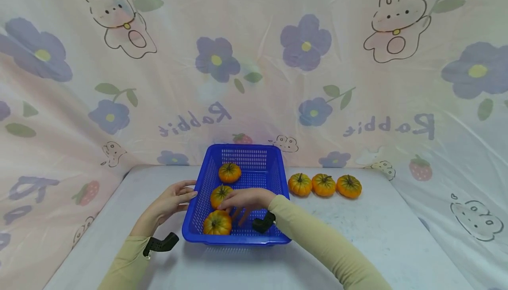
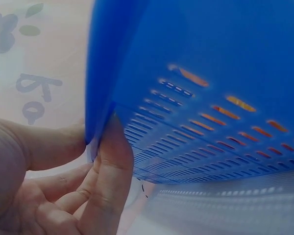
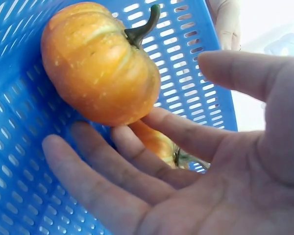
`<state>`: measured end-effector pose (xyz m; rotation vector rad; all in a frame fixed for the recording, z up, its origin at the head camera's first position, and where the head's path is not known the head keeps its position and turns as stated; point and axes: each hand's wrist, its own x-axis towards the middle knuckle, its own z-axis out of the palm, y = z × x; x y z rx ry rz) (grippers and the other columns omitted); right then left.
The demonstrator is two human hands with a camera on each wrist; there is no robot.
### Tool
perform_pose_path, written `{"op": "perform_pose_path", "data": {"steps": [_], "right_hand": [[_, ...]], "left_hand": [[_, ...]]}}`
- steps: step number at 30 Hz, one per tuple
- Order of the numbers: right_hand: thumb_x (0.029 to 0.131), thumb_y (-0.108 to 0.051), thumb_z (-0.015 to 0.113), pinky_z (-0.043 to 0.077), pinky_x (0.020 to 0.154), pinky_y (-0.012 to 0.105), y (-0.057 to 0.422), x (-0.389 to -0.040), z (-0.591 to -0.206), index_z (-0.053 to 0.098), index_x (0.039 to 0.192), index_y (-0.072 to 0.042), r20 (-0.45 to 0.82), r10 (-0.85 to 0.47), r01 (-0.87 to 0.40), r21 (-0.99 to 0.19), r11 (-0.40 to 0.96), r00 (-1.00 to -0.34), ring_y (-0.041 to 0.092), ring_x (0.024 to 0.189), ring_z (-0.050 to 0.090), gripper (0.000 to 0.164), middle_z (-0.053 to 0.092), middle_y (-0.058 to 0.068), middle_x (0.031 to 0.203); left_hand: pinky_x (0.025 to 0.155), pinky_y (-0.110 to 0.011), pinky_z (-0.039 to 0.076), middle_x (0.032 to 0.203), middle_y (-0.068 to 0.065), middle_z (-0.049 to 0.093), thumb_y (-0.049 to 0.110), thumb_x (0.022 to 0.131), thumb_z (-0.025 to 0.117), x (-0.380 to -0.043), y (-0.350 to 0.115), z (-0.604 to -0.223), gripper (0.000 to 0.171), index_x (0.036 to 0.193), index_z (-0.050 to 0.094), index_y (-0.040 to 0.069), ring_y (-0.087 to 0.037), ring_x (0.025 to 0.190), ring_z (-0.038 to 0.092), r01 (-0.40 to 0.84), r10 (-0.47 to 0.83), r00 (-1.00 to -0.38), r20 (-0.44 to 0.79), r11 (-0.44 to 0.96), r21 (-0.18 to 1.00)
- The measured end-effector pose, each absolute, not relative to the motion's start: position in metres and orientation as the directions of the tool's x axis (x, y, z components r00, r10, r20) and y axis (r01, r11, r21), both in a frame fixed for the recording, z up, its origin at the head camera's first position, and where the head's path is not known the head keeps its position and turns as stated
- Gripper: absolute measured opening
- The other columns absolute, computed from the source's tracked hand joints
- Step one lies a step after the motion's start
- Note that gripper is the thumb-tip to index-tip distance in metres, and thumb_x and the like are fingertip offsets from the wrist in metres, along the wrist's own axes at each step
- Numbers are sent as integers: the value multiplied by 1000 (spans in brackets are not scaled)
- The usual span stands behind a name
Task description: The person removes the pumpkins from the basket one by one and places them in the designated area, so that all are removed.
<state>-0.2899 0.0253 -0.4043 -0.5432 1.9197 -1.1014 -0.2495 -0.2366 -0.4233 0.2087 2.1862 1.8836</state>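
Note:
A blue plastic basket (image 1: 238, 239) with slotted walls stands on the table. Inside, along its left side, lie three small orange pumpkins: a far one (image 1: 229, 173), a middle one (image 1: 218, 195) and a near one (image 1: 217, 223). My left hand (image 1: 171, 199) pinches the basket's left rim (image 2: 100, 93) between thumb and fingers. Reaching into the basket, my right hand (image 1: 248, 198) has its fingers spread and partly covers the middle pumpkin. In the right wrist view its fingertips lie right by a pumpkin (image 3: 100, 63); whether they touch it, I cannot tell.
To the right of the basket, three more orange pumpkins (image 1: 323, 185) sit in a row on the white table (image 1: 357, 228). A patterned curtain (image 1: 262, 96) hangs behind and at both sides of the table.

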Motion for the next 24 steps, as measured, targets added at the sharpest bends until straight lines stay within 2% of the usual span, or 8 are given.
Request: {"op": "perform_pose_path", "data": {"steps": [7,24], "right_hand": [[94,-24,62,54,75,53,21,-290,-404,56,119,-7,-442,-737,13,-861,508,-511,33,93,61,31,56,11,110],[86,-8,72,56,71,47,15,-291,-404,56,111,-6,-429,-739,-31,-855,518,-520,28,88,62,30,55,10,107]], "left_hand": [[86,-37,52,117,-23,56,20,97,59,-249,-237,-424,62,145,28,-4,-24,97,62,-55,285,-954,-94,144,988],[85,-37,52,115,-21,58,20,97,58,-250,-238,-425,62,145,27,-5,-24,96,62,-45,300,-950,-87,145,988]]}}
